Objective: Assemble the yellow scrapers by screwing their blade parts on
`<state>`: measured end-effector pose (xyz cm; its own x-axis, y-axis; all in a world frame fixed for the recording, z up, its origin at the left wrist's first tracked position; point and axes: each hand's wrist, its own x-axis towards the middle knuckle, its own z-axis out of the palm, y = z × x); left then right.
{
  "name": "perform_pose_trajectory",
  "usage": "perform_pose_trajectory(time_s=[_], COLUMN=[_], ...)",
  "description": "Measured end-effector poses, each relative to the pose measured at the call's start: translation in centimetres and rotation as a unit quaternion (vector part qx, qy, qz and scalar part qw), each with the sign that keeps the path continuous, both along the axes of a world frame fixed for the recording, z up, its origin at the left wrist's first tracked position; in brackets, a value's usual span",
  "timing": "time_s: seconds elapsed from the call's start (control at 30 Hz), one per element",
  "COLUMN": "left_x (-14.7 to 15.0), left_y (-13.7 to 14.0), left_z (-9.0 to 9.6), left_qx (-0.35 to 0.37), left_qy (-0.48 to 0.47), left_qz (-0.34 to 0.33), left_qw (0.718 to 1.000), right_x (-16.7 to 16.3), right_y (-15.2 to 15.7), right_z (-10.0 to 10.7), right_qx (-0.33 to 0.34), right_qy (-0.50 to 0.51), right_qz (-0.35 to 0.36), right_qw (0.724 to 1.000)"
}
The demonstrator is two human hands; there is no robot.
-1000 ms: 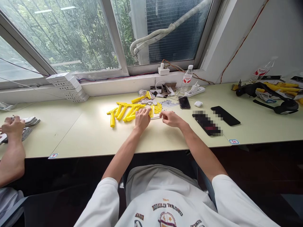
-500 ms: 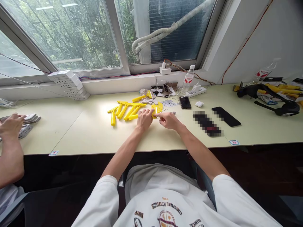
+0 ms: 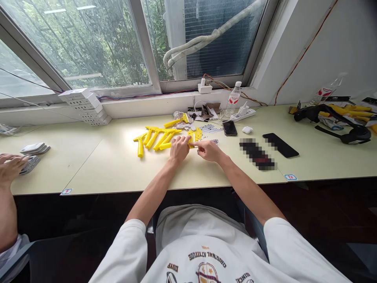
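A yellow scraper (image 3: 165, 146) lies under my left hand (image 3: 179, 149), whose fingers are wrapped round it. Its handle sticks out to the left and its head is largely covered by my fingertips. My right hand (image 3: 207, 151) is closed, with the index finger reaching the scraper's head; whatever sits in its curled fingers is hidden. Right behind that hand shows a small clear rod-like piece (image 3: 216, 141). Just beyond the fingertips are yellow flat parts (image 3: 194, 133) and several thin grey strips (image 3: 210, 129). Several yellow scraper handles (image 3: 159, 138) lie left of my left hand.
Another yellow scraper (image 3: 178, 120) lies farther back. A bottle (image 3: 233, 99), power strip (image 3: 246, 114), phone (image 3: 229, 128) and white case (image 3: 247, 129) stand right. A black phone-like slab (image 3: 281, 145) and black headset (image 3: 338, 122) lie farther right. A co-worker's hand (image 3: 11, 167) is at far left.
My hands stay almost where they were on the scraper. At the far left, the co-worker's hand has lowered and moved off the stack of white plates.
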<state>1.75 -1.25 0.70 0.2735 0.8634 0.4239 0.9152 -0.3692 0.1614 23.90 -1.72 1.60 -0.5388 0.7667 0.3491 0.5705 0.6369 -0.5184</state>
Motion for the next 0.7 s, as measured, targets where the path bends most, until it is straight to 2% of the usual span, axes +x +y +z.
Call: perform_pose_trajectory(time_s=[0.5,0.6,0.7], left_x=[0.07,-0.01,-0.25], left_y=[-0.24,-0.35,-0.55], left_z=[0.31,0.53,0.79], left_qx=[0.002,0.003,0.012], left_qy=[-0.006,-0.010,-0.034], left_qz=[0.005,0.006,0.005], left_qw=[1.000,1.000,0.999], right_x=[-0.09,-0.26,-0.38], right_y=[-0.07,-0.14,-0.23], right_z=[0.06,0.07,0.24], right_qx=[0.003,-0.003,0.023], right_qy=[0.011,0.072,0.169], right_qz=[0.003,-0.016,-0.083], right_qw=[1.000,0.997,0.982])
